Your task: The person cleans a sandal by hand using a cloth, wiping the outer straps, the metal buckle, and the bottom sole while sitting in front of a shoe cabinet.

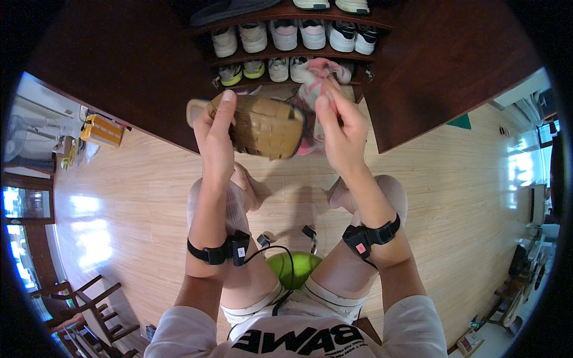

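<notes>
My left hand (pixel 216 138) grips a tan woven leather slipper (pixel 266 127) by its heel end, thumb on top. The slipper's toe points right, in front of a dark wooden shoe cabinet. In my right hand (pixel 344 129) is a crumpled pink-and-white cloth (pixel 323 67), blurred and pinched between thumb and fingers, just right of the slipper's toe. More pink shows below, partly hidden behind my right hand; whether it belongs to the cloth I cannot tell. Both hands are above the floor, beyond my knees.
Shelves (pixel 291 55) hold several pairs of sneakers (pixel 283 35). A left cabinet door (pixel 121 85) and a right one (pixel 429 80) stand wide on either side. Beneath me is a green seat (pixel 286 266). A taped cardboard box (pixel 102 129) and wooden chairs (pixel 94 308) stand at left.
</notes>
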